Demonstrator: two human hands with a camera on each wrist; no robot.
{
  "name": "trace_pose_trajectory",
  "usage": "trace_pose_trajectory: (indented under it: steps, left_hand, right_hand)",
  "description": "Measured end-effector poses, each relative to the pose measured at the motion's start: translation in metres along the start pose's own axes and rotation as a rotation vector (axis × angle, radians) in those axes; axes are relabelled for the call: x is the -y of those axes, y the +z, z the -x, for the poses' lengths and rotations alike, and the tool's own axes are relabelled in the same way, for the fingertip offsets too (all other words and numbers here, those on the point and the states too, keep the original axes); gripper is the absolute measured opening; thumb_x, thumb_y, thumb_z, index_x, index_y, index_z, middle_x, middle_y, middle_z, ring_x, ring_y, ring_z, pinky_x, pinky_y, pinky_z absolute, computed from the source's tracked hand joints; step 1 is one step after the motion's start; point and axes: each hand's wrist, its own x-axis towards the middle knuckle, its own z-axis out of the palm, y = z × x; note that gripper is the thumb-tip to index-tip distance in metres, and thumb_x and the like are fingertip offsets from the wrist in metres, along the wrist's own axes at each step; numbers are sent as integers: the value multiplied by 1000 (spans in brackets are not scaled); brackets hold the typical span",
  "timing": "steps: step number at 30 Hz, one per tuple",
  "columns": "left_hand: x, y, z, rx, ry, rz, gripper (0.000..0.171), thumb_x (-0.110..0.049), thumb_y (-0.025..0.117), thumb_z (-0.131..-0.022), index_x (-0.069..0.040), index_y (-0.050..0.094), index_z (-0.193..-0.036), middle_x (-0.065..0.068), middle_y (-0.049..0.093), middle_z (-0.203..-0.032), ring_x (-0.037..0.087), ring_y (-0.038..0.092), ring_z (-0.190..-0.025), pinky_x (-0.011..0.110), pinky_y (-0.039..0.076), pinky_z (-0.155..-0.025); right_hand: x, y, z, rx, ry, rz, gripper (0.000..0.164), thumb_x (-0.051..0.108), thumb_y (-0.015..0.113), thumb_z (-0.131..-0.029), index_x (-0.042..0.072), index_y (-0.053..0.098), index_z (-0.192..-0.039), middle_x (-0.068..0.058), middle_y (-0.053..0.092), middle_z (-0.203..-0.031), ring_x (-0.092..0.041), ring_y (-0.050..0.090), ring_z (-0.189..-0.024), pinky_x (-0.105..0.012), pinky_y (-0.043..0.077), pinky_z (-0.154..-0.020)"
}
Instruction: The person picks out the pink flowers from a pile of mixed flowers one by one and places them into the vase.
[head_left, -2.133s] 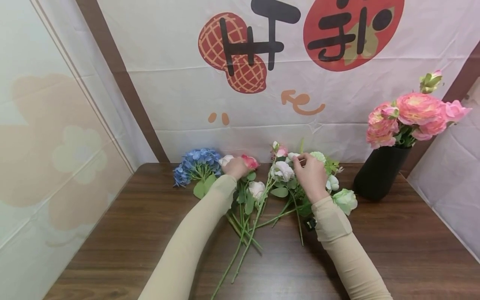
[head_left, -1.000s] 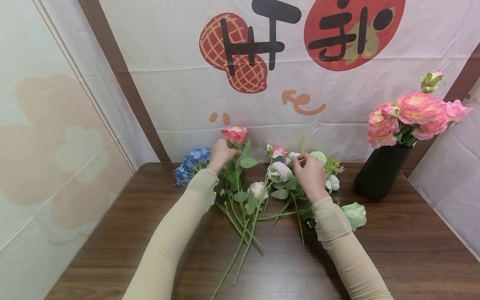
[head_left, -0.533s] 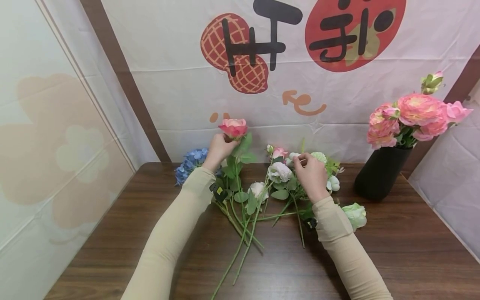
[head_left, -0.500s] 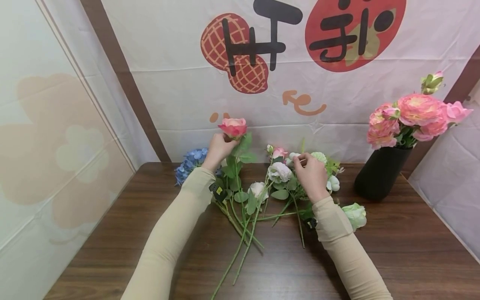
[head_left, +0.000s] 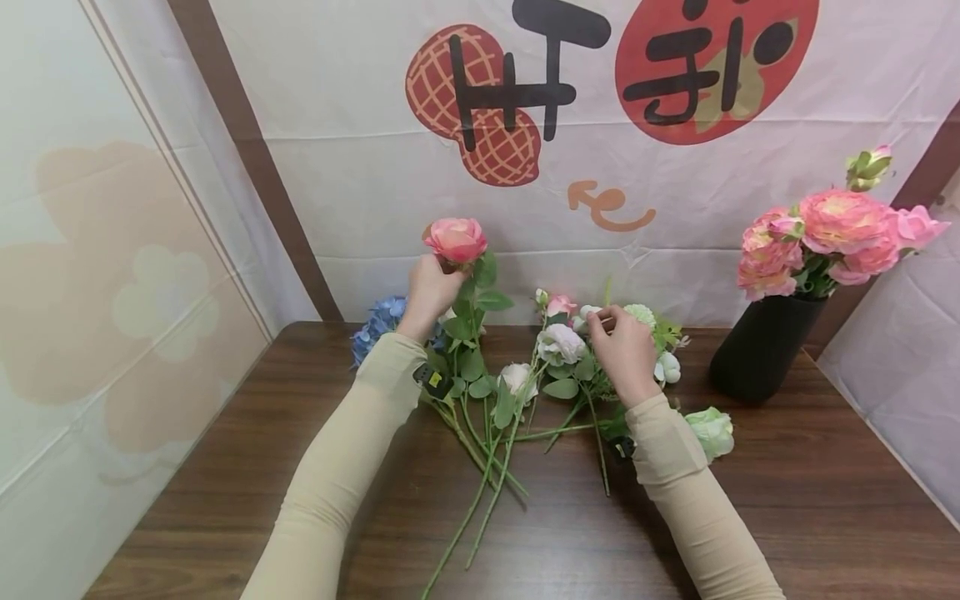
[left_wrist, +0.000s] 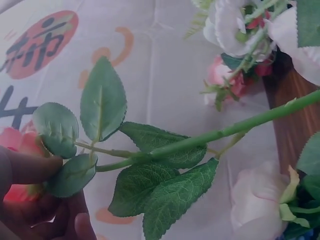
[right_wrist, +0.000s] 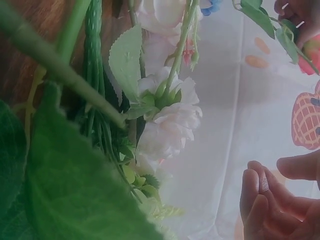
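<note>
My left hand (head_left: 431,292) pinches a pink rose (head_left: 456,242) just under its bloom, which stands raised above the table. Its green stem (left_wrist: 240,125) and leaves slant away from the fingers in the left wrist view. My right hand (head_left: 625,346) hovers by the white flowers (head_left: 561,344). In the right wrist view, the thumb and loosely curled fingers (right_wrist: 252,192) of that hand are apart with nothing between them. Beside the left wrist lies a blue hydrangea (head_left: 378,325), partly hidden by the hand. A pale rose (head_left: 517,379) lies between the two arms.
A black vase (head_left: 765,346) with pink flowers (head_left: 843,221) stands at the right. Crossed green stems (head_left: 487,492) reach toward the front of the brown table (head_left: 225,483). A green rose (head_left: 708,432) lies by the right sleeve. A printed cloth (head_left: 352,183) hangs behind.
My left hand has lifted the pink rose from among the flowers, up and slightly left, its bloom now upright. My right hand has stayed nearly still. The green rose has shifted slightly right and nearer.
</note>
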Motion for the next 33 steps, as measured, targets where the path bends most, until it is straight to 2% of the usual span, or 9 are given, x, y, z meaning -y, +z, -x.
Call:
trace_pose_trajectory:
  steps: [4,9,15,19,27,31,33]
  left_hand:
    - [-5,-4,3,-54,21,-5,16,-19,65,-86,-3,66,-89,8,63,-77,18,51,-68,28,41,-59]
    - [-11,-11,8,-116,54,14,15,-17,65,-85,-2,66,-87,9,62,-76,20,52,-69,28,40,-60]
    - [-16,-18,14,-164,53,58,20,-22,68,-84,-2,66,-88,8,61,-75,19,50,-66,28,39,-56]
    - [-18,-21,17,-184,39,127,20,-21,69,-84,-2,68,-91,6,60,-75,17,50,-67,27,39,-58]
    - [-22,-19,23,-279,50,258,12,-17,70,-82,-5,65,-84,-2,56,-66,12,49,-62,24,40,-59]
    - [-21,-14,27,-318,77,312,13,-15,70,-83,-3,67,-87,2,58,-66,10,49,-60,23,41,-58]
    - [-20,-10,29,-319,81,364,15,-13,70,-83,-2,68,-93,6,64,-73,8,54,-63,22,45,-62]
  right_hand:
    - [1,0,1,4,-9,3,36,43,51,-95,12,68,-99,-8,72,-87,-27,65,-71,-38,47,-55]
    - [3,-1,2,8,-12,-4,37,44,51,-95,12,68,-99,-9,72,-88,-26,64,-70,-36,46,-53]
    - [7,-3,1,-7,-16,-27,34,41,53,-95,11,68,-99,-9,72,-87,-27,64,-69,-37,46,-53]
    - [10,-2,0,-27,-11,-37,33,40,55,-93,11,69,-98,-8,73,-87,-27,66,-73,-39,48,-57]
    - [19,-7,-1,-44,-46,-65,33,41,57,-92,11,70,-96,-8,73,-87,-25,67,-76,-42,50,-64]
    - [25,-10,1,-46,-61,-72,33,42,57,-92,12,70,-97,-7,73,-87,-23,68,-74,-40,50,-61]
    - [29,-11,2,-50,-71,-84,32,42,58,-92,13,70,-97,-6,73,-86,-22,68,-73,-39,50,-60]
